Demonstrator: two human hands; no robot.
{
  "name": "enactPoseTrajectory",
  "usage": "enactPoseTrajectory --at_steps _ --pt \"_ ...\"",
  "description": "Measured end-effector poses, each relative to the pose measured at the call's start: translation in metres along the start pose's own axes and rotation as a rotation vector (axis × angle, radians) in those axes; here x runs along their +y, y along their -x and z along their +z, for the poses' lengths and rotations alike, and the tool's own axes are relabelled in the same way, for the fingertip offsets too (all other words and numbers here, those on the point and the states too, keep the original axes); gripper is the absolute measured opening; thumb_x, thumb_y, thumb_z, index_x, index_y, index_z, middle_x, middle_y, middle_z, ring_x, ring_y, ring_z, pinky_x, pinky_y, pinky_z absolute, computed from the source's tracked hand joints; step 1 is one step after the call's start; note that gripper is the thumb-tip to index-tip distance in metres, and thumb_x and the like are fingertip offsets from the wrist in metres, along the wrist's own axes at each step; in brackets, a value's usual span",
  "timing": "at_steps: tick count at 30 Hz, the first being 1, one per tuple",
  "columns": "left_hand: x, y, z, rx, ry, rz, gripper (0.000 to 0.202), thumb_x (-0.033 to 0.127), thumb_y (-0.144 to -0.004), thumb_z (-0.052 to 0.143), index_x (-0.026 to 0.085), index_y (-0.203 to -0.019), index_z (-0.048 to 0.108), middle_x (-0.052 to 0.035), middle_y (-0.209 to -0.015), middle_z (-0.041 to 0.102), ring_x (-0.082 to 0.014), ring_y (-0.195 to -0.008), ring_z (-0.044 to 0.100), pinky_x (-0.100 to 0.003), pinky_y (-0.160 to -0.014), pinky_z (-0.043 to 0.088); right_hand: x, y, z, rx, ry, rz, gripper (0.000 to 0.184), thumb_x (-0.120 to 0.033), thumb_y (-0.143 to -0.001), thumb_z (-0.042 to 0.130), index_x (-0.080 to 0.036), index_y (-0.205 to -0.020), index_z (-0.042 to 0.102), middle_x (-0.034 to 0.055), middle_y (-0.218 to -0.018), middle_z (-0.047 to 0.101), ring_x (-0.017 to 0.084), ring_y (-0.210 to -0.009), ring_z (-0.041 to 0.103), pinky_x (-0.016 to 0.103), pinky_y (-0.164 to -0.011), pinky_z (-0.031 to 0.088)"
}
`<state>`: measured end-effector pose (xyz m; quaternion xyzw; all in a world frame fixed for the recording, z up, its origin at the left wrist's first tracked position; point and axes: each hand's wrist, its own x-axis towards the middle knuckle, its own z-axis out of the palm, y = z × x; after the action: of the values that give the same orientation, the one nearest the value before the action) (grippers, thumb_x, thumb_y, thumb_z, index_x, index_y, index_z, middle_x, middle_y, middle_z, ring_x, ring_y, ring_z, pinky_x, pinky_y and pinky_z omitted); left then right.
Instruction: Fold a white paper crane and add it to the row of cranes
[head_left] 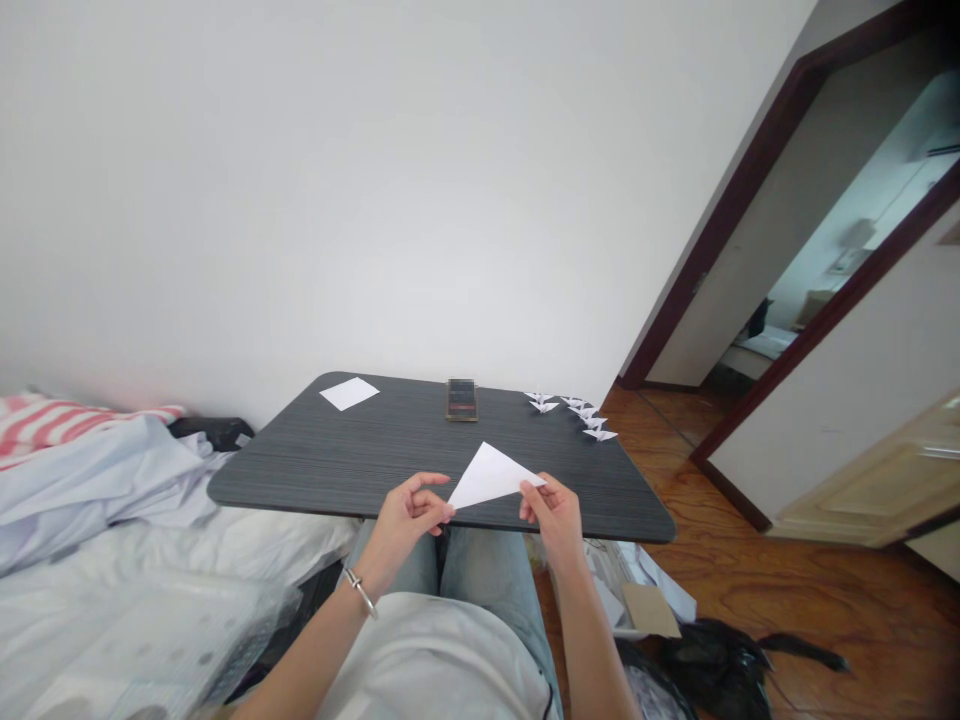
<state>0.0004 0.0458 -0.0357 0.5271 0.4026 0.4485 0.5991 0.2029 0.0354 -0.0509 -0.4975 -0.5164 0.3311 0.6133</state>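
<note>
A white sheet of paper folded into a triangle [491, 478] is held above the front edge of the dark table, one corner pointing away from me. My left hand [412, 510] pinches its left corner between thumb and a finger, the index finger stretched out above. At the right corner, my right hand [551, 505] grips the paper with the thumb on top and the other fingers curled beneath. Several small folded paper cranes [586, 412] stand at the table's back right. Flat at the back left lies a stack or sheet of white paper [349, 393].
A phone [461, 400] lies at the back middle of the dark table [300, 450], against the white wall. Bedding and clothes [112, 470] are heaped on the left. Below right, a box of papers [630, 590] and a black bag [720, 665] sit on the wooden floor.
</note>
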Motion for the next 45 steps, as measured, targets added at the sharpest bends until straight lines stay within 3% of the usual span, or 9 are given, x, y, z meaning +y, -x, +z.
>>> enactPoseTrajectory --at_steps 7,10,12,16,20,27,33,41,45 --pt "0.007 0.000 -0.008 0.080 -0.010 -0.009 0.046 0.032 -0.060 0.066 0.014 -0.101 0.053 -0.0008 -0.065 0.063 -0.0141 -0.063 0.058 -0.021 -0.052 0.044 0.002 -0.002 -0.001 0.047 -0.038 -0.017 0.026 -0.038 -0.073 0.058 -0.016 -0.060 0.052 -0.0039 -0.041 0.048 0.008 -0.037 0.042 0.019 -0.036 0.031" --pt "0.012 0.000 -0.007 0.113 -0.011 0.014 0.039 0.036 -0.065 0.062 0.015 -0.098 0.057 -0.0067 -0.089 0.064 -0.0171 -0.080 0.058 -0.022 -0.058 0.045 -0.001 0.001 0.002 -0.032 -0.024 -0.006 0.022 -0.035 -0.074 0.056 -0.016 -0.063 0.053 -0.0040 -0.042 0.048 0.008 -0.039 0.043 0.019 -0.038 0.032" --pt "0.012 0.000 -0.004 0.058 -0.010 0.032 0.034 0.034 -0.068 0.060 0.014 -0.096 0.058 -0.0084 -0.098 0.062 -0.0176 -0.087 0.057 -0.023 -0.065 0.045 -0.004 0.005 0.006 -0.126 -0.022 0.010 0.022 -0.034 -0.074 0.056 -0.016 -0.064 0.052 -0.0041 -0.042 0.048 0.008 -0.039 0.043 0.019 -0.038 0.032" --pt "0.005 -0.001 0.003 -0.114 -0.019 0.042 0.029 0.029 -0.066 0.064 0.011 -0.089 0.061 -0.0054 -0.082 0.065 -0.0158 -0.075 0.057 -0.023 -0.068 0.042 -0.012 0.013 0.018 -0.229 -0.015 0.012 0.021 -0.032 -0.075 0.056 -0.016 -0.061 0.050 -0.0042 -0.044 0.049 0.008 -0.040 0.044 0.019 -0.041 0.034" --pt "-0.001 -0.003 0.007 -0.076 -0.069 0.049 0.025 0.031 -0.065 0.065 0.010 -0.078 0.060 -0.0005 -0.065 0.060 -0.0109 -0.057 0.050 -0.020 -0.051 0.038 -0.013 0.018 0.032 -0.278 -0.086 0.054 0.020 -0.033 -0.071 0.059 -0.016 -0.063 0.052 -0.0042 -0.048 0.049 0.008 -0.042 0.046 0.019 -0.041 0.036" --pt "-0.001 -0.002 0.008 -0.075 -0.082 0.080 0.025 0.031 -0.067 0.062 0.010 -0.079 0.059 -0.0011 -0.066 0.059 -0.0112 -0.058 0.051 -0.020 -0.050 0.041 -0.003 0.022 0.047 -0.243 -0.130 0.191 0.025 -0.038 -0.065 0.063 -0.014 -0.064 0.058 -0.0019 -0.044 0.053 0.009 -0.037 0.045 0.020 -0.036 0.034" --pt "-0.003 -0.002 0.010 -0.045 -0.018 0.048 0.035 0.027 -0.063 0.066 0.013 -0.090 0.050 -0.0022 -0.075 0.060 -0.0125 -0.061 0.055 -0.022 -0.050 0.046 0.002 0.020 0.044 -0.221 -0.085 0.178 0.030 -0.039 -0.064 0.063 -0.015 -0.050 0.053 -0.0017 -0.039 0.052 0.009 -0.035 0.045 0.020 -0.037 0.033" --pt "-0.003 -0.001 0.011 -0.046 0.017 0.067 0.034 0.023 -0.064 0.066 0.013 -0.090 0.047 -0.0005 -0.071 0.061 -0.0108 -0.056 0.056 -0.020 -0.050 0.046 -0.002 0.015 0.032 -0.228 -0.129 0.170 0.021 -0.033 -0.069 0.061 -0.015 -0.062 0.053 -0.0047 -0.042 0.050 0.007 -0.036 0.044 0.018 -0.039 0.031" --pt "-0.004 -0.002 0.011 -0.058 0.018 0.061 0.034 0.022 -0.064 0.066 0.013 -0.090 0.047 -0.0012 -0.071 0.061 -0.0110 -0.056 0.057 -0.020 -0.049 0.046 -0.004 0.012 0.026 -0.215 -0.126 0.154 0.024 -0.033 -0.069 0.061 -0.016 -0.057 0.049 -0.0055 -0.040 0.049 0.007 -0.036 0.042 0.018 -0.038 0.030"
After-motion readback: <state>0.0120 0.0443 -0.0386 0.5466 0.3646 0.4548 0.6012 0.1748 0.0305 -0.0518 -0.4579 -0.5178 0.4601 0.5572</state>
